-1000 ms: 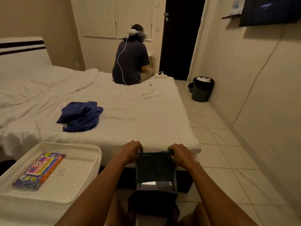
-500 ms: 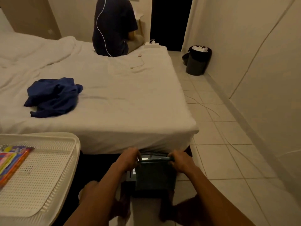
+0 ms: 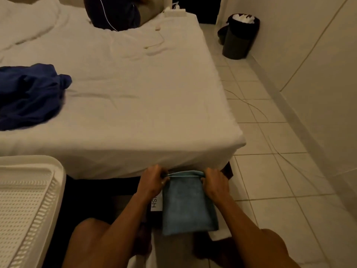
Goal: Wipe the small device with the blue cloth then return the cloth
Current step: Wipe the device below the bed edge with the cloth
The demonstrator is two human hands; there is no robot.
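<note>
A blue cloth [image 3: 188,204] hangs flat in front of me, stretched between both hands by its top edge. My left hand [image 3: 152,180] pinches the top left corner and my right hand [image 3: 214,183] pinches the top right corner. Behind the cloth a dark object with a white label [image 3: 156,203] peeks out at the left and bottom edges; it may be the small device, mostly hidden. All of this is low, between my knees, just in front of the bed's foot edge.
A white bed [image 3: 123,97] fills the middle, with a dark blue garment [image 3: 29,95] on its left and a seated person [image 3: 114,12] at the far end. A white perforated tray [image 3: 25,206] sits at my left. A black bin [image 3: 239,35] stands on the tiled floor by the right wall.
My head has tilted further down, so the bed and hands appear larger. Both hands keep the cloth stretched by its top corners, lower over the dark object.
</note>
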